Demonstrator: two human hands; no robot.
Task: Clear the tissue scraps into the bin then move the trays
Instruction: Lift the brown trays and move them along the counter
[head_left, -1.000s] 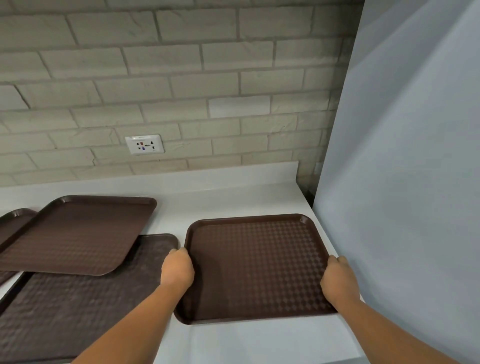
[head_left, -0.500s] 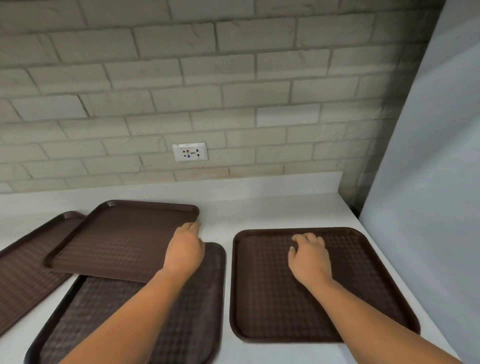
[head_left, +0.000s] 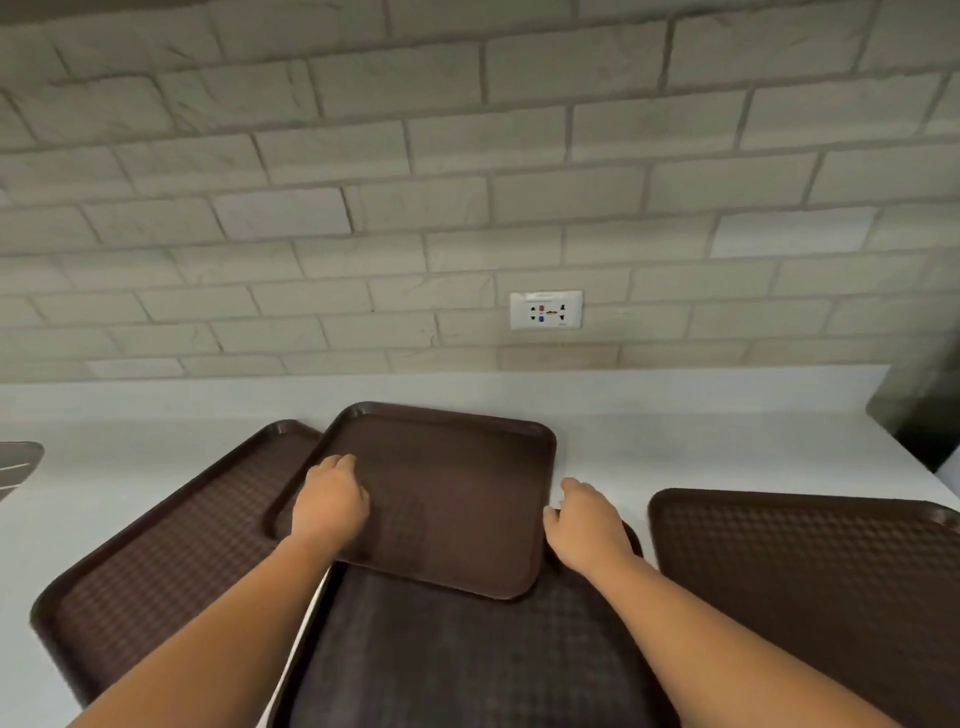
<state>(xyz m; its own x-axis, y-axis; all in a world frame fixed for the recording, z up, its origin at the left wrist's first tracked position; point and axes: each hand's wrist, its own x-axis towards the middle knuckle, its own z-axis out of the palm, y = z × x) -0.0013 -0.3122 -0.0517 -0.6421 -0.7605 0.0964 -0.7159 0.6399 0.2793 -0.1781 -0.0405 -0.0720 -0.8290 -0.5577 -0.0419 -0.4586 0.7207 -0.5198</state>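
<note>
Several brown trays lie on the white counter (head_left: 675, 441). The top tray (head_left: 457, 493) rests tilted across a left tray (head_left: 171, 551) and a near tray (head_left: 467, 660). A further tray (head_left: 810, 582) lies flat at the right. My left hand (head_left: 330, 501) sits on the top tray's left side just inside the rim, with its fingers curled. My right hand (head_left: 584, 522) lies against that tray's right rim with the fingers loosely spread. No tissue scraps or bin are in view.
A brick wall runs behind the counter with a white socket (head_left: 545, 310) in it. A grey object (head_left: 18, 462) pokes in at the left edge. A dark gap beside a pale panel (head_left: 930, 415) closes the counter's right end.
My view swung left. Both hands let go of the right tray, which now lies on the counter, and moved left to the two sides of the top tray.
</note>
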